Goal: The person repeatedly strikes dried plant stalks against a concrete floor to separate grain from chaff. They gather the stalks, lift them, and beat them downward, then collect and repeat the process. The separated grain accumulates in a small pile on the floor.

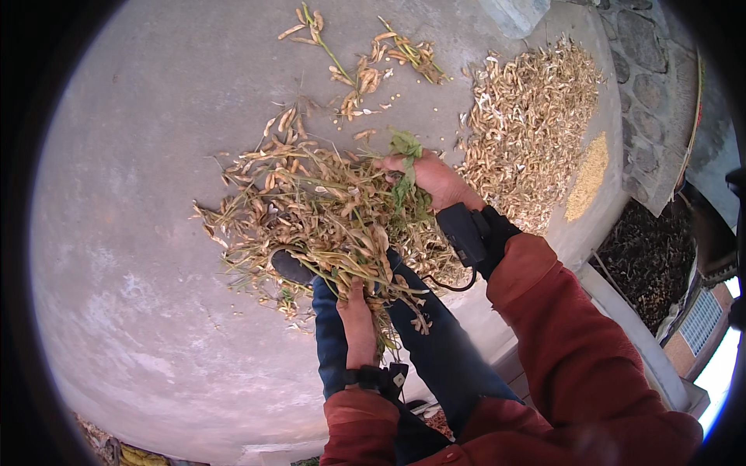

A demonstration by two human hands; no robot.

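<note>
My left hand (357,322) is closed around a bundle of dry bean stalks (350,260) in front of my legs, with brown pods hanging along the stems. On the far side of that bundle, my right hand (435,179) is closed on wilted green leaves (404,186) at the right edge of the plants. A large tangle of dry bean plants (287,198) spreads out to the left of the right hand. Where the held bundle ends and the tangle under it begins, I cannot tell.
Beyond the tangle, loose bean stalks (326,48) lie on the concrete floor (140,225). At right are a wide heap of pods (536,109), a small heap of yellow beans (588,177), a stone wall (643,74) and dark soil (645,268). My shoe (291,266) touches the plants.
</note>
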